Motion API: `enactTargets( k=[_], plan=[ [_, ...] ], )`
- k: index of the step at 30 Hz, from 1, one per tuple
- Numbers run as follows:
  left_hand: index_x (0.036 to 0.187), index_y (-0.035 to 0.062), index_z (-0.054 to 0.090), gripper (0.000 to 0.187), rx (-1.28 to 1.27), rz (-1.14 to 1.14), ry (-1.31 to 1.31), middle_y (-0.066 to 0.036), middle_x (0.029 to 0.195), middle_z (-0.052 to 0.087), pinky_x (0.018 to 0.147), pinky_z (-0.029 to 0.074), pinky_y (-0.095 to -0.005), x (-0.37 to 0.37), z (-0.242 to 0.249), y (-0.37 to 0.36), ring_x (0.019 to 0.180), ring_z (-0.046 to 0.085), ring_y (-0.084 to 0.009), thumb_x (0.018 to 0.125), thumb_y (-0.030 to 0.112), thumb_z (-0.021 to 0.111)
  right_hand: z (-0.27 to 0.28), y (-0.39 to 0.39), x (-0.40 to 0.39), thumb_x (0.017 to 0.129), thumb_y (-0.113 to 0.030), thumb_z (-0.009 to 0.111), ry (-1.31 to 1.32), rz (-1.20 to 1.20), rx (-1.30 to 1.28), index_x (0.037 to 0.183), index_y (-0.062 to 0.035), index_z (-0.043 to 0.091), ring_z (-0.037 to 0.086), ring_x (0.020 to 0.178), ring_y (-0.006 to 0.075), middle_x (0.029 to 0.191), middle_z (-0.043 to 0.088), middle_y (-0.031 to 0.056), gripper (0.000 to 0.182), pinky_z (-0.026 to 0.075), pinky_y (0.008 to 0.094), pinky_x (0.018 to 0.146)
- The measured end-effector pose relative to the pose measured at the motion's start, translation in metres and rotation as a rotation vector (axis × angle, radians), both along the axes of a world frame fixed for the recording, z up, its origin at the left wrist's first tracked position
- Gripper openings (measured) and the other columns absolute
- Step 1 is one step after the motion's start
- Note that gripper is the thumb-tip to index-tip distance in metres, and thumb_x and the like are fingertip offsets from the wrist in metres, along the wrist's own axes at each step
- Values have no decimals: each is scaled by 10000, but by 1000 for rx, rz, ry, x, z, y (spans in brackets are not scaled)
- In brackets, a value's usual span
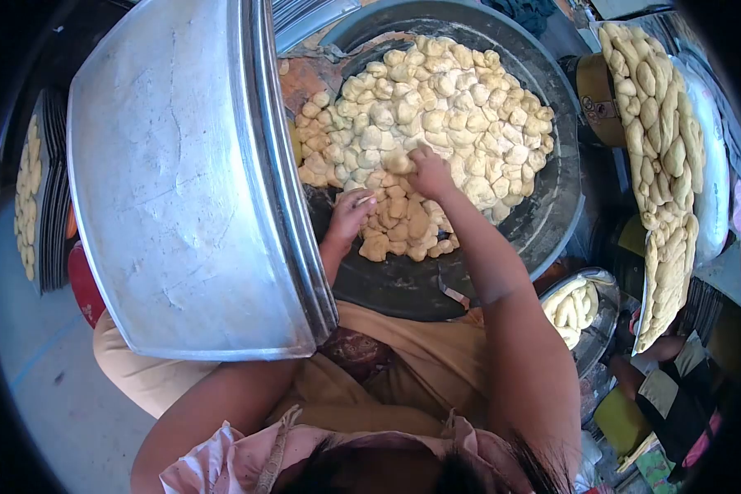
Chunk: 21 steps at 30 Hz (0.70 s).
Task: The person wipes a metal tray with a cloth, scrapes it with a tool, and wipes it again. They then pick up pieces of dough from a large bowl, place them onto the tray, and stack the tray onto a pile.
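Observation:
A large heap of floured dough balls fills the wide dark round tub in front of me. My right hand reaches over the near middle of the heap, its fingers closed on a dough ball. To its left, my left hand is at the heap's near left edge, beside smoother, darker dough pieces. Its fingers are curled together with a small pale bit at the tips, too small to name.
Large metal trays stand stacked at my left, close over my left forearm. Twisted dough pieces lie on a board at the right. Below them is a bowl of dough strips. More trays with dough stand far left.

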<state>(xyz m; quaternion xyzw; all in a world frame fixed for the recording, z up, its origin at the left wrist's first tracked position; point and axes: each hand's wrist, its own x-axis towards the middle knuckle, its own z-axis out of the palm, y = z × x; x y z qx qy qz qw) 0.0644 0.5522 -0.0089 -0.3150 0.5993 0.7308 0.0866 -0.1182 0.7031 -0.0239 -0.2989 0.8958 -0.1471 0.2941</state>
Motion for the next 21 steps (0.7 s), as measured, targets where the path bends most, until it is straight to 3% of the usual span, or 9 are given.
enactTargets(
  k=[1,2,5,6,9,13,16,19,21],
  plan=[
    [1361,38,478,539,9,62,54,-57,1203,523,966,389,-295,-2,2,2,1134,491,-172,891,222,668,2,0,5,791,-299,704,-66,50,44,1237,-118,524,517,1200,310,1163,620,101,514,347,509,1039],
    [1362,33,472,544,19,124,106,-59,1204,521,977,386,-300,-5,3,8,1145,487,-176,888,210,671,1,3,9,810,-287,691,-147,69,-156,1096,-78,578,581,1096,253,1106,634,90,371,399,446,987],
    [1352,15,467,540,110,149,201,-65,1178,541,950,411,-294,-13,22,15,1110,510,-172,876,157,678,7,-8,5,836,-278,672,-763,11,-407,1096,-68,568,602,966,180,1021,643,76,350,447,361,903],
    [1347,9,467,536,148,126,223,-68,1164,551,931,425,-290,-15,26,15,1086,523,-168,872,138,679,10,-12,8,859,-269,648,-930,3,-587,1047,-53,590,584,897,133,948,644,76,293,472,298,820],
    [1287,-14,505,463,214,-93,168,-57,1073,593,831,467,-269,-4,-13,6,953,565,-140,870,100,671,41,-23,-12,864,-297,656,-777,103,-492,1010,-42,616,597,888,156,928,649,91,295,475,298,801],
    [1194,-26,564,340,7,-52,16,-24,970,613,740,474,-250,8,-32,6,829,565,-103,875,64,641,39,-4,-52,835,-413,693,-488,-442,-395,1100,-47,616,621,918,204,987,652,147,458,486,317,822],
    [1160,-30,587,294,-58,-10,-14,-20,948,609,737,470,-248,14,-42,9,823,561,-97,883,64,624,-2,29,-35,816,-447,701,-50,-426,-319,1190,-64,564,640,947,257,1067,635,194,552,503,355,829],
    [1166,-27,584,299,-48,-40,-15,-18,945,608,744,470,-244,13,-41,8,838,565,-99,891,84,624,-30,48,30,808,-399,718,520,-16,-135,1202,-81,528,636,987,305,1113,616,217,541,512,385,840],
    [1204,-22,563,336,-25,-68,-22,-17,956,603,749,471,-243,11,-40,8,851,566,-102,898,103,627,-25,48,25,814,-349,721,208,-87,-139,1140,-79,547,630,948,286,1062,623,186,458,505,385,815]
  ],
)
